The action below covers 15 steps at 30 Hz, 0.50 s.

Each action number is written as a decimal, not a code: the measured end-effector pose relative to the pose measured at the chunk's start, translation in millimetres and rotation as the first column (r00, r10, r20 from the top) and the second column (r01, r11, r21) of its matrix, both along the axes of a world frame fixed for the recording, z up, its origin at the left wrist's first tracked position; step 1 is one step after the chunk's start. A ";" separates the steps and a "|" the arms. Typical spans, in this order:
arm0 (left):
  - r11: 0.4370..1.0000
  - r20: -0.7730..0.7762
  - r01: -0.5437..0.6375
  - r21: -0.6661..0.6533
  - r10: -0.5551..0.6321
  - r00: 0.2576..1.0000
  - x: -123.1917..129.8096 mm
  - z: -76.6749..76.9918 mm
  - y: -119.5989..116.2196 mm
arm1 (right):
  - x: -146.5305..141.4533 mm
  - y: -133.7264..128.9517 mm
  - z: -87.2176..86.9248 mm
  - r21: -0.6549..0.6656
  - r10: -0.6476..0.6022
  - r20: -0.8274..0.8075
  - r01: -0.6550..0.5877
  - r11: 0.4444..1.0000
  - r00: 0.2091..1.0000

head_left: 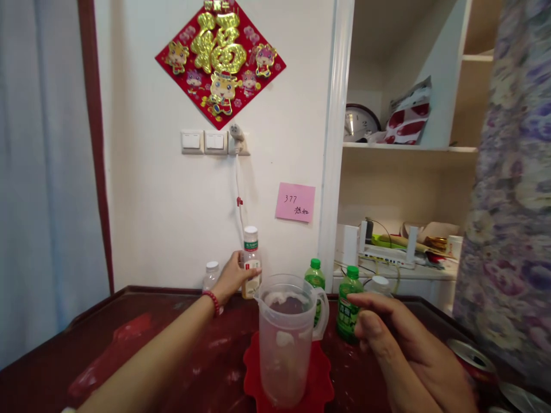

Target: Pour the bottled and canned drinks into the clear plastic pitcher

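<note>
A dark red surface (pixel 129 344) fills the lower part of the view and runs back to a white wall. Near its front edge a clear plastic pitcher (pixel 286 338) stands upright on a red scalloped mat (pixel 321 384), its handle turned to the right.

The left hand (pixel 232 278) reaches across the surface to the far side, a red bead bracelet (pixel 212 299) at its wrist. Its grip is closed around a clear bottle with a white cap (pixel 250 261), which holds pale yellowish liquid and stands upright near the wall, behind and left of the pitcher. Just left of that hand stands a smaller clear bottle (pixel 210 275), also white-capped.

The right hand (pixel 400 344) hovers low at the right of the pitcher, fingers loosely curled, its grip holding nothing. Just beyond its fingertips stands a green bottle (pixel 348 307) with a green cap; a second green bottle (pixel 315 278) shows behind the pitcher's handle. Whether the fingers touch the nearer green bottle cannot be told.
</note>
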<state>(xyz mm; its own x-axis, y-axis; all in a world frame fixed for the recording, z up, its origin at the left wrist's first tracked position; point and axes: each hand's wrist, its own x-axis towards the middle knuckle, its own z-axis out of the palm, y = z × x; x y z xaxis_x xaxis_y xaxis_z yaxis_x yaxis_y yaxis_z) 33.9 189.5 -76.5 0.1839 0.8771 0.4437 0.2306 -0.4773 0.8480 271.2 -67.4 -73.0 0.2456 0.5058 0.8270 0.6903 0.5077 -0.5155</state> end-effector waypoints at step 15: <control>0.981 -0.360 0.192 0.032 -0.168 0.918 -78.9 -36.1 -163.1 | -42.6 16.9 -18.2 -0.250 0.283 -0.040 -0.283 0.926 0.958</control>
